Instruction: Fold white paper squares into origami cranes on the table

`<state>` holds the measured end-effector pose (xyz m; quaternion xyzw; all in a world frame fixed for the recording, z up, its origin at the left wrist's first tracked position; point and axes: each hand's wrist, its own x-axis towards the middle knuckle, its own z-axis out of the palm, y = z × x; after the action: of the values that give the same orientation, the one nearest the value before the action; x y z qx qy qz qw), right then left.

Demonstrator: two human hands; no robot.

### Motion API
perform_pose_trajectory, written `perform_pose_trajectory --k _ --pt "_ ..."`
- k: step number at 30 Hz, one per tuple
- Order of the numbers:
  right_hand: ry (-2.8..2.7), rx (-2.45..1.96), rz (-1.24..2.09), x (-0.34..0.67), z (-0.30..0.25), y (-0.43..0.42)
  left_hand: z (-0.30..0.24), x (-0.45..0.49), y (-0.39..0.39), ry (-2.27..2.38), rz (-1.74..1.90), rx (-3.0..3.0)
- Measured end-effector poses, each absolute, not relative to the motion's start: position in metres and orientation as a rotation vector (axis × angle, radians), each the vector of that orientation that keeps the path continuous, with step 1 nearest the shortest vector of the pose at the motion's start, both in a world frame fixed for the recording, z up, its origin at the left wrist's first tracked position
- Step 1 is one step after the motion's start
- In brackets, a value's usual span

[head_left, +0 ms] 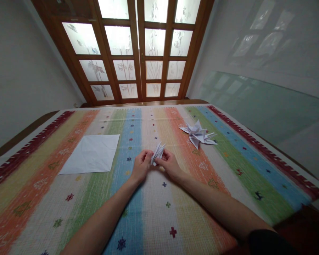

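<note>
Between both hands, just above the middle of the table, is a small folded white paper piece (157, 153) with several pointed layers. My left hand (142, 164) is closed on its left side, thumb and fingers pinching the edge. My right hand (171, 163) grips the right side, with the thumb at the lower edge and the other fingers partly hidden behind the paper. Off to the left lies a flat white sheet of paper (91, 154). To the right rests a pointed folded paper shape (198, 134) with several sharp tips.
A striped tablecloth (130, 212) with small printed figures covers the table. Wooden doors with frosted panes (154, 42) stand beyond the far edge. A pale glass panel (266, 106) leans along the right wall.
</note>
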<state>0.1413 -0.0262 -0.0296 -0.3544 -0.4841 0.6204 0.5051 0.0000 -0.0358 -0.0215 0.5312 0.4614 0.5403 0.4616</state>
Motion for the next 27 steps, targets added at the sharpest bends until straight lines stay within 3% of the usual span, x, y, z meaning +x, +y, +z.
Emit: perform_pose_trajectory --k 6,18,27 --pt "-1.284 -0.892 1.267 0.149 -0.027 -0.023 -0.017 0.003 -0.042 1.186 1.334 1.429" --pt "-1.207 -0.967 1.295 0.15 -0.031 -0.021 -0.026 0.002 -0.035 1.222 1.46 1.252" --pt "-1.128 -0.912 1.392 0.153 -0.034 -0.019 -0.025 0.002 -0.039 1.076 1.282 1.147"
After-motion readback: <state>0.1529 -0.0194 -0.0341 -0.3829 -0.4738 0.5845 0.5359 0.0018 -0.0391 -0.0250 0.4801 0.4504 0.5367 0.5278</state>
